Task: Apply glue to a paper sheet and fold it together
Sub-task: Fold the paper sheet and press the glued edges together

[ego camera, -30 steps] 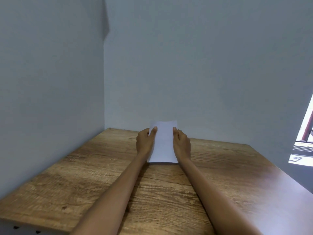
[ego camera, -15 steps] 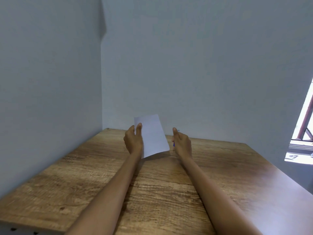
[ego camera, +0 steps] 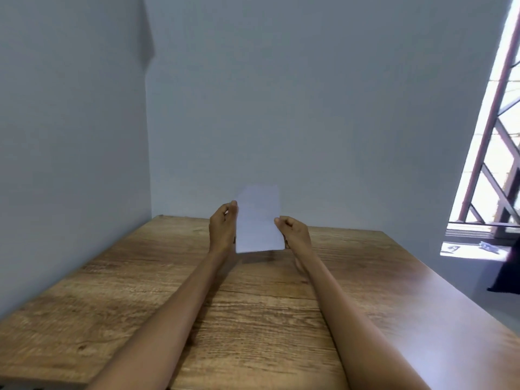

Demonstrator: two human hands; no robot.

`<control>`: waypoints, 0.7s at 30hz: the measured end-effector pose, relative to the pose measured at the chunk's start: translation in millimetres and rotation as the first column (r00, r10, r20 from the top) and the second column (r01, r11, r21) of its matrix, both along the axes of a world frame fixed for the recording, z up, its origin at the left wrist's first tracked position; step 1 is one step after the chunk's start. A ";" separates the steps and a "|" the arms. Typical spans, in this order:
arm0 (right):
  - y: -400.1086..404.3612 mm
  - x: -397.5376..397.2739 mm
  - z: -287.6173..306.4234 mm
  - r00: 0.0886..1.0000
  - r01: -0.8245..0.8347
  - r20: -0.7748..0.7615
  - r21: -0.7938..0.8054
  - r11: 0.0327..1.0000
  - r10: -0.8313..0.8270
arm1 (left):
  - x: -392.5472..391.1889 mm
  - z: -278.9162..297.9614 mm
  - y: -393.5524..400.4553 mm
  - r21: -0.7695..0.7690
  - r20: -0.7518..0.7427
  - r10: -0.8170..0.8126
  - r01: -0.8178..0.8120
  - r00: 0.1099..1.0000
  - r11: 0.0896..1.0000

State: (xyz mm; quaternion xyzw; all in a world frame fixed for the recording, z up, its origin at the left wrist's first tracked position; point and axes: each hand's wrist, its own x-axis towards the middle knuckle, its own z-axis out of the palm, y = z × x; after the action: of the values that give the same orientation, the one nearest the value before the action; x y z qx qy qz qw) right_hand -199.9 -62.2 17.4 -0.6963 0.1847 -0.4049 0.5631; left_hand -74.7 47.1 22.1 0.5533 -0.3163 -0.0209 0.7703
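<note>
The paper sheet [ego camera: 259, 220] is pinched by fingers of both hands above the counter [ego camera: 112, 291]; folding seems done, glue cannot be judged.

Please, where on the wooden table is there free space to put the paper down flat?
The table is bare on the left, between the left forearm and the wall, and on the right, from the right forearm to the table edge. Bare wood also shows between the two forearms. It is crowded only at the far middle, where the left hand and right hand hold the paper.
</note>
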 end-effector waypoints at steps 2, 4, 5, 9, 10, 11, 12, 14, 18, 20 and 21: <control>-6.8 -13.7 2.5 0.996 0.087 0.008 0.042 0.995 -0.087 | -12.8 2.7 -1.6 0.073 0.058 -0.035 0.030 0.998 0.997; -16.8 -30.9 5.2 0.982 0.183 -0.059 0.013 0.983 -0.182 | -29.0 2.3 -4.7 0.187 0.178 -0.029 -0.005 0.984 0.982; -23.4 -41.0 6.7 0.962 0.249 -0.107 -0.030 0.968 -0.251 | -37.1 2.0 -8.9 0.256 0.278 -0.018 -0.056 0.960 0.965; -54.8 -86.6 12.4 0.876 0.432 -0.187 -0.106 0.896 -0.445 | -69.2 2.9 -44.9 0.430 0.563 -0.139 -0.145 0.815 0.891; -63.4 -96.7 12.4 0.860 0.456 -0.200 -0.109 0.883 -0.469 | -76.3 3.4 -57.2 0.463 0.569 -0.188 -0.123 0.800 0.878; -71.8 -104.3 12.3 0.844 0.478 -0.215 -0.115 0.871 -0.491 | -82.0 3.3 -69.5 0.496 0.567 -0.231 -0.104 0.791 0.862; -78.3 -108.7 12.4 0.827 0.495 -0.235 -0.125 0.860 -0.510 | -85.5 3.0 -80.0 0.525 0.561 -0.263 -0.092 0.785 0.846; -91.4 -113.2 13.2 0.788 0.522 -0.298 -0.145 0.841 -0.540 | -88.3 0.4 -100.5 0.567 0.508 -0.293 -0.059 0.810 0.821; -115.5 -108.0 6.2 0.692 0.521 -0.474 -0.192 0.831 -0.544 | -82.7 -14.2 -128.8 0.655 0.416 -0.296 -0.058 0.860 0.753; -126.9 -103.1 0.7 0.653 0.509 -0.546 -0.196 0.838 -0.524 | -78.7 -19.0 -141.5 0.707 0.505 -0.319 -0.173 0.802 0.685; -130.8 -101.1 -1.0 0.634 0.498 -0.577 -0.205 0.843 -0.515 | -77.0 -19.2 -146.8 0.718 0.557 -0.337 -0.236 0.759 0.655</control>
State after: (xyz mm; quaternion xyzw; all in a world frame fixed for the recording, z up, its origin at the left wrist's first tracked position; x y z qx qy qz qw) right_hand -301.0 -193.0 16.4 -0.7158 0.5389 -0.3009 0.3266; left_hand -151.8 -99.7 2.9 0.7824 -0.5404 0.0196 0.3091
